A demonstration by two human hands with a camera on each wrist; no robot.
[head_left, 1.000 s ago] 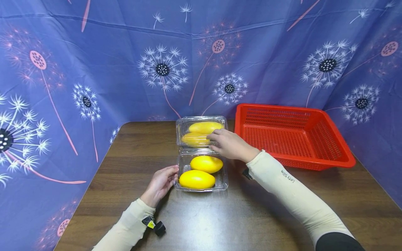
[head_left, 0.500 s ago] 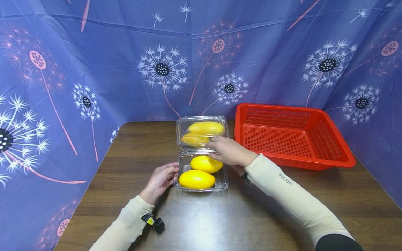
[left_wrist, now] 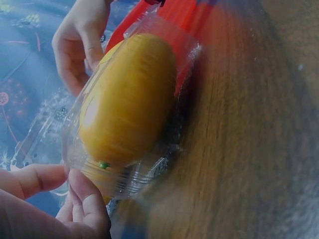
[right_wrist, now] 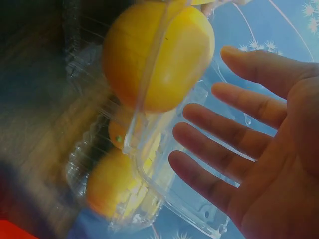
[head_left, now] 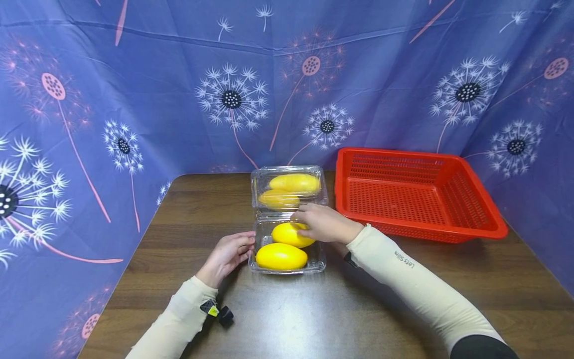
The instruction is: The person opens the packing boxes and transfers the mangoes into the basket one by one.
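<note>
Two yellow, oval, mango-like fruits, one nearer (head_left: 281, 257) and one farther (head_left: 286, 234), lie in a clear plastic box (head_left: 316, 269). My left hand (head_left: 225, 259) pinches the box's left rim between thumb and finger, as the left wrist view shows. Above the right end of the farther fruit is my right hand (head_left: 325, 223), its fingers (right_wrist: 219, 154) spread and relaxed beside the box in the right wrist view. Directly behind, two more yellow fruits (head_left: 293, 183) show through clear plastic (head_left: 261, 175).
A red perforated basket (head_left: 482, 227) stands at the right rear of the wooden table (head_left: 193, 214), close to the right forearm. A blue dandelion-print cloth (head_left: 157, 99) hangs behind the table and along its sides.
My right hand has come from the front edge of the rear plastic toward me, over the farther fruit in the front box. The left hand keeps its place at the rim.
</note>
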